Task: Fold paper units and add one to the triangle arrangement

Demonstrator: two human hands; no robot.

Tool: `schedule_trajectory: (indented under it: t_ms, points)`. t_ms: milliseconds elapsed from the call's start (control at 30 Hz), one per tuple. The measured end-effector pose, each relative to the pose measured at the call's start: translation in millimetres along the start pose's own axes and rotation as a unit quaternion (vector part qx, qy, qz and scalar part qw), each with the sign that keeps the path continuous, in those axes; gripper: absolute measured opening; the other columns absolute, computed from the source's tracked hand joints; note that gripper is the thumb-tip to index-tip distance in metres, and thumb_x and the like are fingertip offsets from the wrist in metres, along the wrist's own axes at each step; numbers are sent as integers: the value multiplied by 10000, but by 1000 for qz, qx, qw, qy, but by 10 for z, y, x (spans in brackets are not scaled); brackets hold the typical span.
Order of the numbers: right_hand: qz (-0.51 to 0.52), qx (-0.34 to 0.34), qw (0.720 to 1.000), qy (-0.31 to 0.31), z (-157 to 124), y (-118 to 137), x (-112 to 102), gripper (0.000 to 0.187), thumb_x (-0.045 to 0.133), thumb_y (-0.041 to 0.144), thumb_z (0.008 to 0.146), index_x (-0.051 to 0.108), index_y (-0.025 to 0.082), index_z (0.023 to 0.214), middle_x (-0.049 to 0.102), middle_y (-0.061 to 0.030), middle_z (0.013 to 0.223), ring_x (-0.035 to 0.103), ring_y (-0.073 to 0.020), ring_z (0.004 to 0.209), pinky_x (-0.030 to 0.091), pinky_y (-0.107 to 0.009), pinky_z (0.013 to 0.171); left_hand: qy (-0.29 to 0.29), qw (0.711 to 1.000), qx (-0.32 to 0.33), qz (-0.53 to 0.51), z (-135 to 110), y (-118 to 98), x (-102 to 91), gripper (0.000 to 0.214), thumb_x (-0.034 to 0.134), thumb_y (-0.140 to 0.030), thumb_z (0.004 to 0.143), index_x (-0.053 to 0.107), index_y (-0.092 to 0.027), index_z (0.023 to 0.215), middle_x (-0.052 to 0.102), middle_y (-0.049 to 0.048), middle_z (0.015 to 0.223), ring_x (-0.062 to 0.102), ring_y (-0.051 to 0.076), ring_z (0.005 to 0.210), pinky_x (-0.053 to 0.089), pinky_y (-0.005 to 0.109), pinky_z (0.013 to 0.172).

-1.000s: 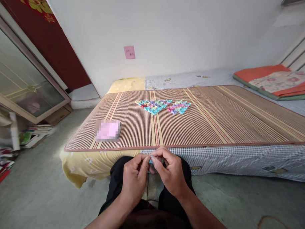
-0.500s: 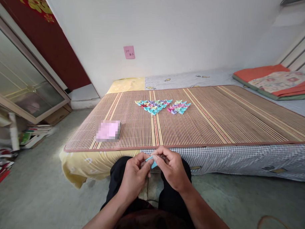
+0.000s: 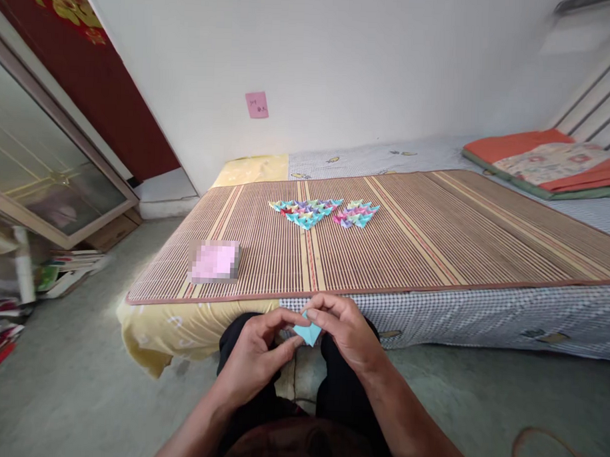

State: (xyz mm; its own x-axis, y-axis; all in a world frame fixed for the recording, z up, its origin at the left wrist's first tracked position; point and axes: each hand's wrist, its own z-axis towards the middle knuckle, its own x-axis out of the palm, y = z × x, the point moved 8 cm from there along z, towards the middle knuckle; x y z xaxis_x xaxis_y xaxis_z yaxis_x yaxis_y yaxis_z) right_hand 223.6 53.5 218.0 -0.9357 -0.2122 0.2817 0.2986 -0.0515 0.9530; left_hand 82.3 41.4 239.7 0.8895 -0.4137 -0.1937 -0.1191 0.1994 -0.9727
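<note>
A small folded piece of light blue paper [image 3: 308, 332] is held over my lap, just in front of the bed's edge, its point facing down toward me. My left hand [image 3: 261, 343] has it by the left side, thumb below and index finger across the top. At its upper right, the thumb and fingers of my right hand [image 3: 344, 330] pinch the paper. On the mat beyond lie two groups of folded paper pieces in many colours, a larger group [image 3: 305, 212] on the left and a smaller group [image 3: 356, 214] beside it.
A woven striped mat [image 3: 409, 239] covers much of the bed. A pink block, blurred out [image 3: 214, 261], rests near the mat's left front. Folded orange bedding [image 3: 547, 160] lies at the far right. A pink note [image 3: 256, 105] is on the wall.
My left thumb has moved down and away from the top of the blue paper, so more of its pointed shape shows. My right hand keeps its pinch.
</note>
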Motion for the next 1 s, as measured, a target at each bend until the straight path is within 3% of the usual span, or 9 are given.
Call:
schedule_trajectory:
  t_ms: [233,467,633,800,1000]
  points:
    - [-8,-14,1000,2,-25,35,21,153,714,334,883,727,200,810,638,21,714,562,-128,650,466,-259,645,-9,999,16,45,-1,-75,2,136,731,-227,904,792,-207,1024,784,63,934,711,207,867,542,289,820]
    - [-7,-43,999,-26,-31,41,-6,117,741,331,864,723,224,906,654,13,768,599,-138,703,489,-242,636,-20,986,86,138,-11,-243,-23,107,727,-205,922,813,-241,974,815,48,917,747,205,850,549,279,811]
    - [-15,-64,998,7,-90,171,-15,114,665,313,931,733,232,974,701,-22,890,660,-168,821,559,-305,766,-71,986,90,124,-28,-266,-112,79,731,-251,926,807,-231,935,810,45,870,733,196,785,544,266,748]
    - [-46,-119,990,58,-147,300,50,141,710,204,870,742,238,1003,691,-37,1009,657,-186,930,558,-338,855,-103,987,76,98,-40,-239,-175,137,690,-293,958,796,-217,916,780,34,806,684,172,718,518,244,683]
    - [-142,-160,977,-19,-162,393,65,85,682,187,913,718,223,845,686,-28,888,666,-186,860,544,-327,796,-140,985,45,90,-62,-210,-166,207,683,-346,952,751,-187,839,694,12,694,569,138,600,439,226,569]
